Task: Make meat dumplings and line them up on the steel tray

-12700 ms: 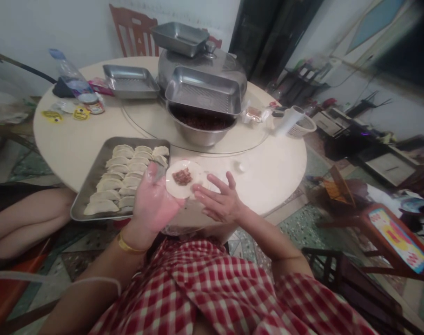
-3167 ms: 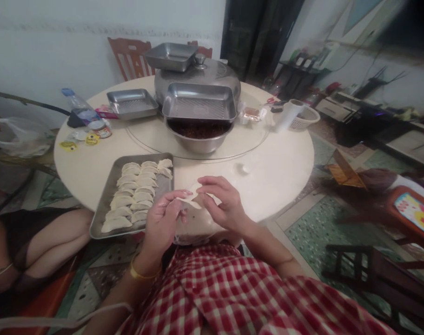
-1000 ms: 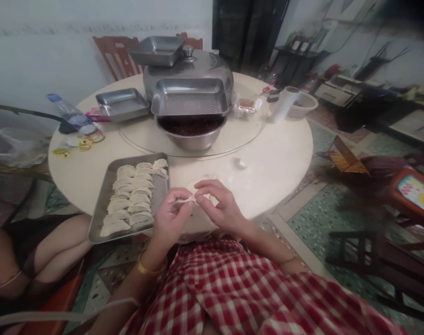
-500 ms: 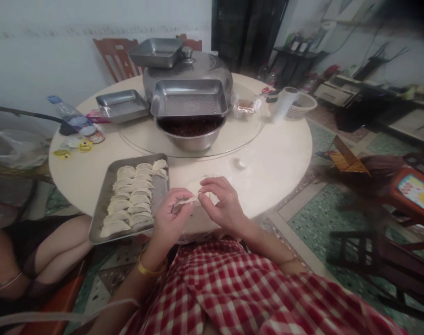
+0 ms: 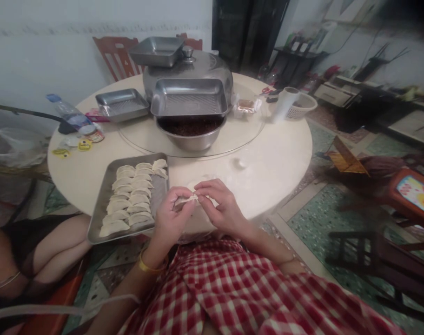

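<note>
Between my two hands is a pale dumpling (image 5: 187, 199), its edge pinched by the fingers and much of it hidden behind them. My left hand (image 5: 172, 216) grips its left part, closed. My right hand (image 5: 221, 204) is closed too, thumb and fingertips pinching the rim near the middle. Left of my hands lies a metal tray (image 5: 159, 197) with rows of folded dumplings (image 5: 130, 197). Beyond my hands a metal bowl (image 5: 191, 142) holds dark filling (image 5: 191, 126), partly covered by an upturned-edge rectangular pan (image 5: 189, 100).
A large lidded pot (image 5: 205, 65) stands on the glass turntable. Another pan (image 5: 123, 104), a plastic bottle (image 5: 70, 114) and a jar (image 5: 93, 135) sit at the left. A white roll (image 5: 285, 104) and a basket (image 5: 302, 107) are at the right. A person's legs (image 5: 63, 246) are close on my left.
My right hand has shifted slightly left along the dumpling's edge, and its fingers have drawn closer to my left fingers. The tray and bowl stay in place.
</note>
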`<state>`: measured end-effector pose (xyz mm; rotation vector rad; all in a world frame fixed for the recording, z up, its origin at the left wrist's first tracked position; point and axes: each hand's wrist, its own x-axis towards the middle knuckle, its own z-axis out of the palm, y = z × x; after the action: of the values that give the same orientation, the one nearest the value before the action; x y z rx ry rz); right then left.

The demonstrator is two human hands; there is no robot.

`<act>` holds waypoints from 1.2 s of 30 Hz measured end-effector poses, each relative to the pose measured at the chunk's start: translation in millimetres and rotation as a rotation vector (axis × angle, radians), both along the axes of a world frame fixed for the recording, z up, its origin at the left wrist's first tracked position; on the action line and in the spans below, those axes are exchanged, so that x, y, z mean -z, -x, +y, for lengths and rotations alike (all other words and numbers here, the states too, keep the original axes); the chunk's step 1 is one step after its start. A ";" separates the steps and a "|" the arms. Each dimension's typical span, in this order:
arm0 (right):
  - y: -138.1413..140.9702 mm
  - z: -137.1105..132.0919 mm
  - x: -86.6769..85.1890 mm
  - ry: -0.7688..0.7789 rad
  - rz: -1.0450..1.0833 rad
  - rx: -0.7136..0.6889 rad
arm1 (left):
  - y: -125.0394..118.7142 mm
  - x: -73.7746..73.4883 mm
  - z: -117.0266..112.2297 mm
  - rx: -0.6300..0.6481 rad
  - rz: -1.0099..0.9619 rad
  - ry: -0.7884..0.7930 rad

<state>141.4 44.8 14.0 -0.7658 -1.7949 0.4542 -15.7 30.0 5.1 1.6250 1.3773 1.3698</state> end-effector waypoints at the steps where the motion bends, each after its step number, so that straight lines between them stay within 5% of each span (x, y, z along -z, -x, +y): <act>1: 0.3 -0.4 0.4 -0.023 -0.007 0.003 | 0.1 0.5 0.3 -0.017 0.007 -0.014; 8: 3.0 -0.4 10.4 -0.207 -0.052 0.142 | -0.8 0.4 1.3 0.005 0.049 -0.172; 16: 5.8 -0.7 18.2 -0.202 -0.015 0.254 | -6.4 5.4 -0.5 -0.029 -0.162 -0.026; 29: 5.4 -3.6 28.2 -0.153 0.097 0.225 | -11.7 -1.1 1.3 0.035 -0.111 -0.048; 36: 8.2 -0.8 32.8 -0.050 0.124 0.132 | -11.6 -1.9 -1.8 0.065 -0.150 0.110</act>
<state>133.2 44.0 -18.8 -0.7987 -1.6237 0.3599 -4.1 28.2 6.9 1.4531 1.2779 1.3256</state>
